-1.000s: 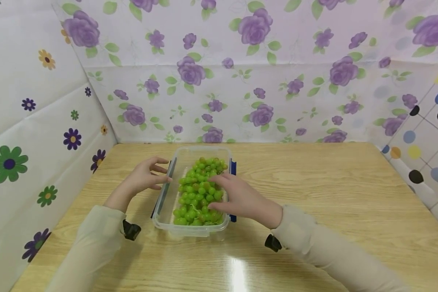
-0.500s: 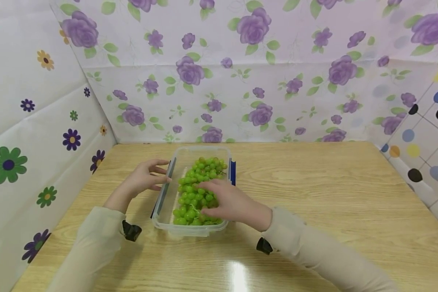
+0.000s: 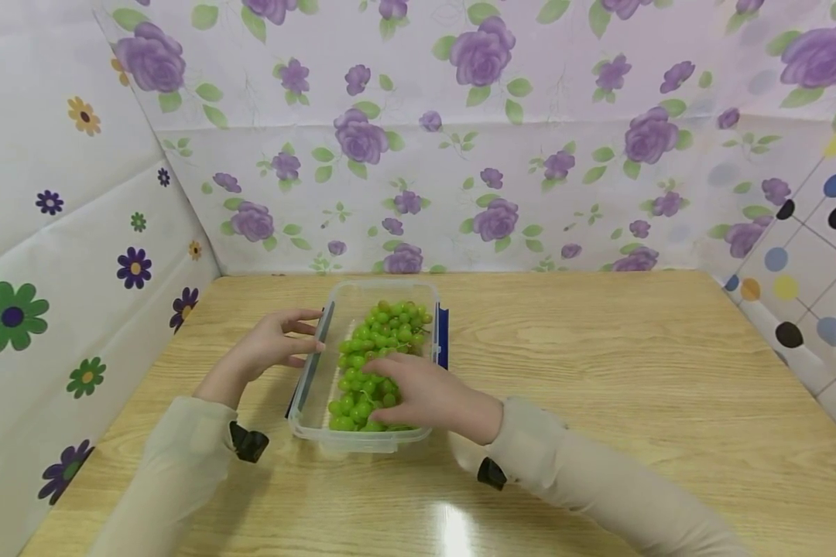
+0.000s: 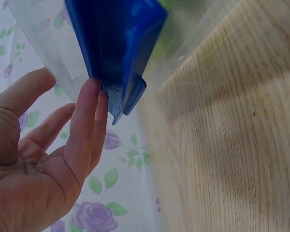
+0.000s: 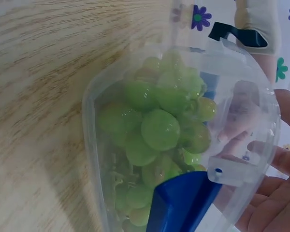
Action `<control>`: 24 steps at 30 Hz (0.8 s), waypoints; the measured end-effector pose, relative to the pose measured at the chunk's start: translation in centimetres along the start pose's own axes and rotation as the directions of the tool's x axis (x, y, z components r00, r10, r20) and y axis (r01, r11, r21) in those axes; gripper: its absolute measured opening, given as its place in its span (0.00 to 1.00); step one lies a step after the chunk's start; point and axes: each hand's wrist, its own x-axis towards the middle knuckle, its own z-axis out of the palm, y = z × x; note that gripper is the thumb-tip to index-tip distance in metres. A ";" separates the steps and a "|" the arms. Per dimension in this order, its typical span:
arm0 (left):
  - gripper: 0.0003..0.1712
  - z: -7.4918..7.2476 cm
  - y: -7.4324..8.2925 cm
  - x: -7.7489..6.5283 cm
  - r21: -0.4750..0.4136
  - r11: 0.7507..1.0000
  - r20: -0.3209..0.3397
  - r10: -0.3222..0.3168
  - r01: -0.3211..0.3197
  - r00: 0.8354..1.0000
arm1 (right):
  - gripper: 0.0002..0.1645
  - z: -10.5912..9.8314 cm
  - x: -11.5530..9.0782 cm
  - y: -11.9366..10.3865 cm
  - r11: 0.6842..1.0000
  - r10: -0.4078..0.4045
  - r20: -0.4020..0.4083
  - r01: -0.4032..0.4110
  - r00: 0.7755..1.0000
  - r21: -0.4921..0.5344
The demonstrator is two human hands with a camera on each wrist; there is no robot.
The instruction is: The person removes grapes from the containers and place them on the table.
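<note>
An open-topped clear plastic food container stands on the table, with a bunch of green grapes inside. My left hand is at the container's left side, its relaxed fingers at the rim. In the left wrist view, those fingertips meet the blue side clip, which hangs folded out. Over the front part of the grapes hovers my right hand, fingers spread and slightly bent, thumb apart, hiding some grapes. Through the container wall, the right wrist view shows grapes and a second blue clip.
The wooden table runs out to both sides of the container. A purple-flowered cloth forms the back wall. Another flowered sheet lines the left side, and a dotted sheet the right.
My right hand has moved left and slightly nearer over the grapes, away from the container's right rim. My left hand stays at the left rim.
</note>
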 end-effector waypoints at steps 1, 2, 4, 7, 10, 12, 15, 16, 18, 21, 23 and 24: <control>0.39 0.0 0.0 0.0 -0.004 1.000 0.007 -0.002 0.002 1.000 | 0.35 0.1 0.1 0.0 1.000 0.002 0.005 -0.002 1.000 -0.001; 0.40 -0.1 0.0 0.0 -0.009 1.000 0.016 -0.004 0.004 1.000 | 0.35 0.2 0.2 0.1 1.000 0.004 0.008 -0.004 1.000 -0.007; 0.41 -0.1 -0.1 0.0 -0.024 1.000 0.032 -0.010 0.011 0.999 | 0.35 0.5 0.4 0.1 1.000 0.004 0.012 -0.004 1.000 -0.012; 0.42 -0.2 -0.1 -0.1 -0.040 0.999 0.053 -0.021 0.023 0.998 | 0.35 0.8 0.7 0.3 1.000 -0.002 0.017 0.003 1.000 -0.024; 0.43 -0.2 0.0 -0.2 -0.052 0.998 0.066 -0.031 0.034 0.997 | 0.35 1.0 0.9 0.4 1.000 -0.005 0.031 0.006 1.000 -0.028; 0.43 -0.1 0.0 -0.2 -0.058 0.998 0.070 -0.035 0.039 0.997 | 0.36 1.1 1.0 0.4 0.999 -0.005 0.042 0.007 0.999 -0.043; 0.43 -0.1 0.0 -0.2 -0.063 0.997 0.074 -0.041 0.045 0.996 | 0.36 1.1 1.0 0.3 0.998 -0.006 0.064 0.010 0.998 -0.067; 0.43 -0.1 0.1 -0.2 -0.064 0.997 0.075 -0.044 0.049 0.996 | 0.36 1.2 1.1 0.3 0.997 -0.008 0.072 0.014 0.997 -0.076; 0.43 -0.1 0.1 -0.1 -0.070 0.996 0.077 -0.049 0.054 0.996 | 0.36 1.1 1.2 0.3 0.996 -0.013 0.083 0.020 0.996 -0.089; 0.44 -0.1 0.2 -0.2 -0.082 0.995 0.080 -0.053 0.059 0.995 | 0.36 1.1 1.3 0.3 0.994 -0.018 0.100 0.028 0.995 -0.102; 0.44 -0.1 0.3 -0.3 -0.088 0.994 0.081 -0.053 0.060 0.995 | 0.35 1.1 1.4 0.2 0.994 -0.022 0.111 0.033 0.994 -0.105; 0.44 -0.1 0.3 -0.3 -0.089 0.994 0.080 -0.056 0.063 0.995 | 0.35 1.1 1.5 0.2 0.993 -0.025 0.117 0.037 0.993 -0.108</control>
